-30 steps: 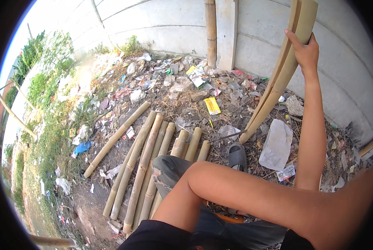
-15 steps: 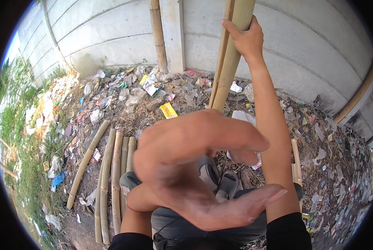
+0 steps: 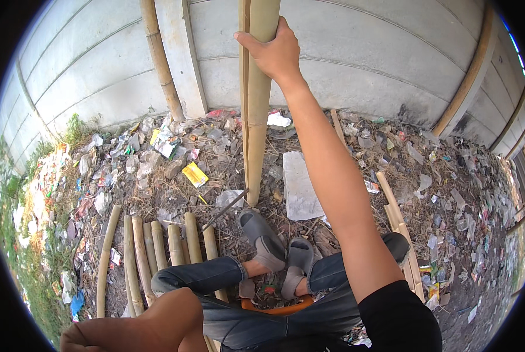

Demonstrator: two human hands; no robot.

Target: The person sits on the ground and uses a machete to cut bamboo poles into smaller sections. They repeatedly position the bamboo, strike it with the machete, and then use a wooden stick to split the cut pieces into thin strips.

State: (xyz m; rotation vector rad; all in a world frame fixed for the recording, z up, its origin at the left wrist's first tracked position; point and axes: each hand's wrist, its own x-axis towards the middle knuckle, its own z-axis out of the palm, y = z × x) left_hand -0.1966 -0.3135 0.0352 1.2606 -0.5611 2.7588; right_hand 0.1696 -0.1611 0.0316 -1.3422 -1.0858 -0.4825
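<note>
My right hand (image 3: 277,51) is wrapped around the upper part of an upright bamboo pole (image 3: 259,117). A long lengthwise split shows along the pole's left side, and its lower end rests on the ground just beyond my feet. At the lower left edge, my left hand (image 3: 112,335) is bent at the wrist above my knee. Its fingers are cut off by the frame, so what they hold, if anything, is hidden. A thin dark rod (image 3: 227,209) slants beside the pole's foot, its upper end close to the bamboo.
Several cut bamboo lengths (image 3: 140,252) lie to the left, and split bamboo strips (image 3: 404,240) to the right. A pale flat slab (image 3: 300,186) lies beyond my grey shoes (image 3: 262,234). An orange seat edge (image 3: 278,306) shows between my legs. Litter covers the ground up to a concrete wall (image 3: 356,76).
My left hand has dropped from close before the camera to the lower left edge. The view has shifted, uncovering the pole's foot and the rod. My right hand keeps its grip on the bamboo pole.
</note>
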